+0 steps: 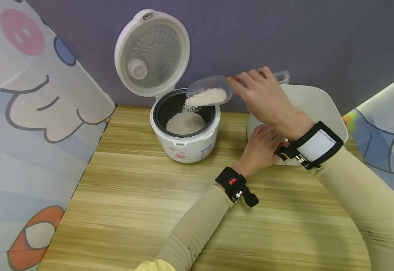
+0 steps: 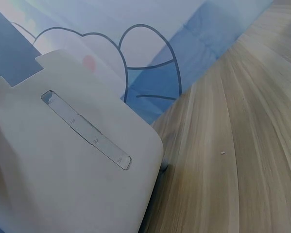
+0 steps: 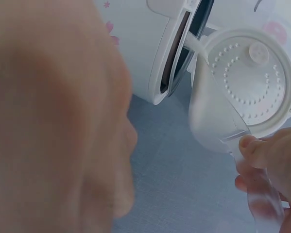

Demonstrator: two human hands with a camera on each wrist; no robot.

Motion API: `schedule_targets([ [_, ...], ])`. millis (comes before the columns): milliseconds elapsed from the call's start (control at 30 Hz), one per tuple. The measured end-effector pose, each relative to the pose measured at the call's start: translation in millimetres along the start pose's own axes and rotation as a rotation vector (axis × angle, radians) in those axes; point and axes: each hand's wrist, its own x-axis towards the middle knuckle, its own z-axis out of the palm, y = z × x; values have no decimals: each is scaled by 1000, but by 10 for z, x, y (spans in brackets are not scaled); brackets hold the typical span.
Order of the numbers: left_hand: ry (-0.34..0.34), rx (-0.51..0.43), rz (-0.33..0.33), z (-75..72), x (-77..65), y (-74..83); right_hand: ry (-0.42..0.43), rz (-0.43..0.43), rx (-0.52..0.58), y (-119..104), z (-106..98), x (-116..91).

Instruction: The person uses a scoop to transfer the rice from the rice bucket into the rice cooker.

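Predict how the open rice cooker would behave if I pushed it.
The rice cooker is probably weighty, given the rice heaped inside. Its raised lid may wobble and favour tipping backward. The hard-looking shell likely won't flex.

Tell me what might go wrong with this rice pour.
Grains could scatter onto the wooden table: the clear scoop tips a loose stream of rice above the black inner pot, its handle reaching beyond the rim.

The arms might bump: in the head view, the wrist behind the right grip lies close to the left grip at the white bin, so a careless pull back could jolt the scoop.
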Motion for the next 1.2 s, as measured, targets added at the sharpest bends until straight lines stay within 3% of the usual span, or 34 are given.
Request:
schedule_targets([
  [367, -53, -2, -3, -35, 3, 18, 89, -82, -136, -38, 12, 0],
  [767, -66, 1, -20, -50, 5, 14, 100, -177, -243, -43, 37, -6],
  [933, -76, -14, -27, -34, 2, 9, 111, -138, -164, -43, 76, -29],
  [1200, -40, 16, 1, -19, -15, -4, 77, 19, 28, -45, 77, -115],
])
